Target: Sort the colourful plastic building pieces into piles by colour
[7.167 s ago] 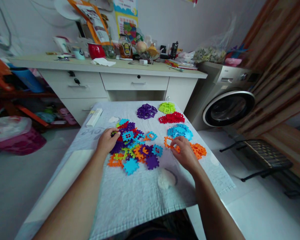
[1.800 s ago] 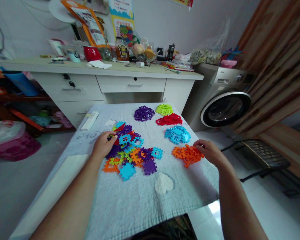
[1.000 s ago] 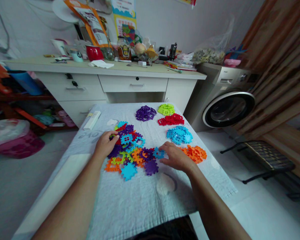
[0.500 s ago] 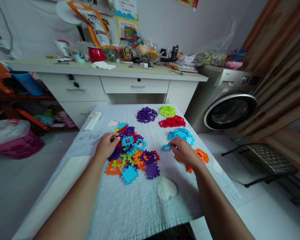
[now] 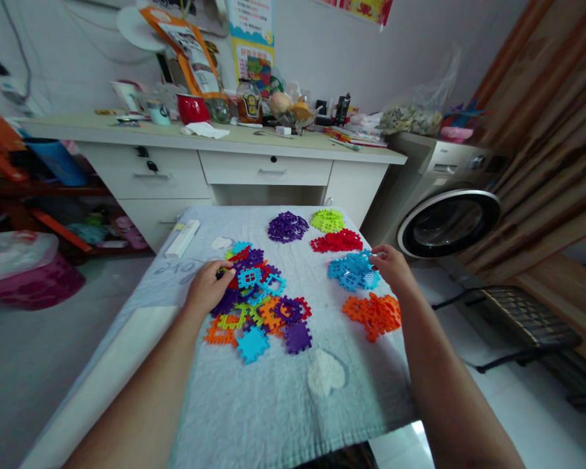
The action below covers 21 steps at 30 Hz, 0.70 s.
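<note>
My left hand [image 5: 209, 285] rests at the left edge of a mixed heap of plastic interlocking tiles [image 5: 254, 299] in purple, blue, orange, red and green. Its thumb and forefinger are apart over the tiles, with the other fingers partly hidden. On the right, my right hand [image 5: 391, 264] is at the right edge of a pile of blue interlocking tiles [image 5: 352, 270]. Its fingertips pinch a blue tile there, mostly covered by the fingers. Just below lies an orange tile pile [image 5: 374, 314]. Beyond are red [image 5: 336, 241], purple [image 5: 288, 227] and green [image 5: 327, 220] tile piles.
The tiles lie on a cloth-covered table [image 5: 273, 404]. A long white box [image 5: 182, 239] sits near its far left corner. Behind stands a cluttered white desk [image 5: 264, 166], with a washing machine [image 5: 449, 208] at right. A woven stool [image 5: 512, 319] is beside the table.
My right hand has carried a blue tile rightward and away from me, to the blue pile. The orange pile now shows uncovered. My left hand stays at the mixed heap.
</note>
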### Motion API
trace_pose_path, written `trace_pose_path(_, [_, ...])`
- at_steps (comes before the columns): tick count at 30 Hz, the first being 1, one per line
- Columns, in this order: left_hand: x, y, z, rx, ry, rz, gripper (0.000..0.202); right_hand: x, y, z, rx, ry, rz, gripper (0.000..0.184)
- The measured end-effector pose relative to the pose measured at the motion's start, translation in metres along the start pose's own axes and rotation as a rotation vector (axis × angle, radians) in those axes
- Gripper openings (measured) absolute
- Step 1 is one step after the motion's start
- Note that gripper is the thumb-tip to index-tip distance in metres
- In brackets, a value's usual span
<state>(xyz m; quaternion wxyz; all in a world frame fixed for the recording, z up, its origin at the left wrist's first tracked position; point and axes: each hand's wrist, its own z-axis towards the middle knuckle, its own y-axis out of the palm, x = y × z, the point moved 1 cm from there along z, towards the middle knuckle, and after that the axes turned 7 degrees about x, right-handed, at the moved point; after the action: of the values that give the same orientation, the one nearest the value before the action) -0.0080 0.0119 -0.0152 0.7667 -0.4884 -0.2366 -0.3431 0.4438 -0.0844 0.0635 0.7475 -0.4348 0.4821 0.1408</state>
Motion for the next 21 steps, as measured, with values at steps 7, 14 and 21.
trace_pose_path(7, [0.003,-0.002,-0.001,-0.008,0.0,0.012,0.034,0.012,0.007,0.0,0.002,-0.019,-0.207,0.013])
trace_pose_path(14, [0.004,-0.002,-0.001,-0.008,-0.004,0.007,0.034,0.003,0.006,-0.007,0.018,-0.164,-0.415,0.025])
trace_pose_path(21, [0.002,0.0,-0.001,-0.006,-0.005,-0.007,0.034,-0.032,0.013,-0.033,-0.001,-0.279,-0.441,0.026])
